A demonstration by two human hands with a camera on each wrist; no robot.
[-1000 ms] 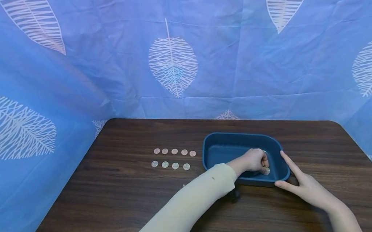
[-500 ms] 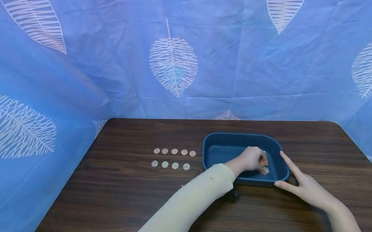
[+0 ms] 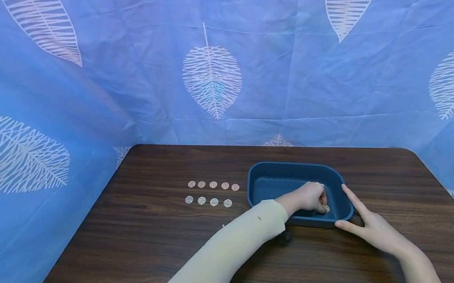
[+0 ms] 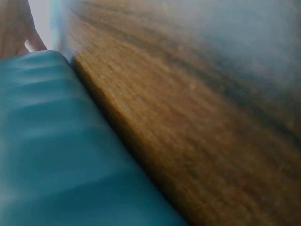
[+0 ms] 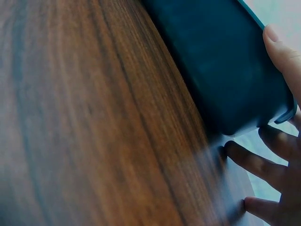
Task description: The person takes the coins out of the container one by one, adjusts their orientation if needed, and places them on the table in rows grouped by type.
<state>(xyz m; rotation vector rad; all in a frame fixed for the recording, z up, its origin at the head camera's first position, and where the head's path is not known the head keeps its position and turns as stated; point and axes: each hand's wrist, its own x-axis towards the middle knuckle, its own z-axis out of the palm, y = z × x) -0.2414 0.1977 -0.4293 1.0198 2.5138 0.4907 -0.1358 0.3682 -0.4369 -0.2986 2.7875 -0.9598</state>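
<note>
The blue rectangular tray stands on the table at right of centre in the head view. Inside it, near the right end, my left hand has curled fingers and pinches a silvery coin, mostly covered by the fingertips. My right hand spans the tray's front right corner, thumb at the front rim and index finger at the right end. Its fingers are straight and spread, as the right hand also shows in the right wrist view. Only the tray's outer wall shows close up in the left wrist view.
Left of the tray lie two rows on the dark wooden table: several copper coins behind, several silvery coins in front. A pale speck shows beside the left sleeve. Blue leaf-patterned cloth hangs behind.
Inside the tray, my left hand rose slightly, showing more of the coin half a second ago, then came back down, fingers covering more of it. My right hand stays at the corner.
</note>
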